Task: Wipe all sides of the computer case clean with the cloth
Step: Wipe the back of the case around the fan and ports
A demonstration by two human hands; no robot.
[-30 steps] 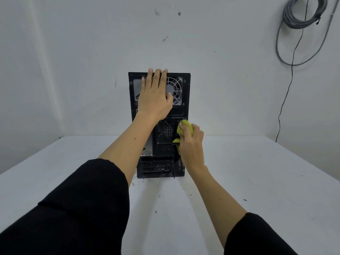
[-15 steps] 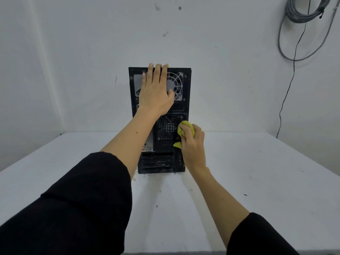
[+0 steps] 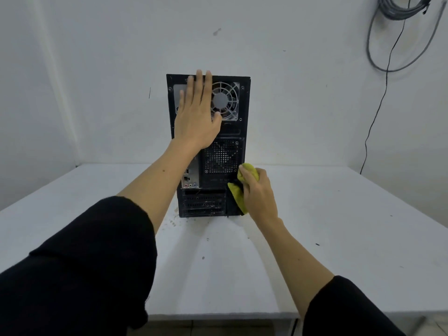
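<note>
The computer case (image 3: pixel 208 146) stands upright at frame centre, its rear facing me. My left hand (image 3: pixel 197 120) lies flat on it, fingers straight and together, steadying it while my right hand (image 3: pixel 258 192) bunches the cloth (image 3: pixel 238 192) against its lower right edge.

My soft yellow-green cloth (image 3: pixel 238 194) looks fuzzy; the black metal computer case (image 3: pixel 234 132) matt, the white table (image 3: pixel 315 226) smooth.
</note>
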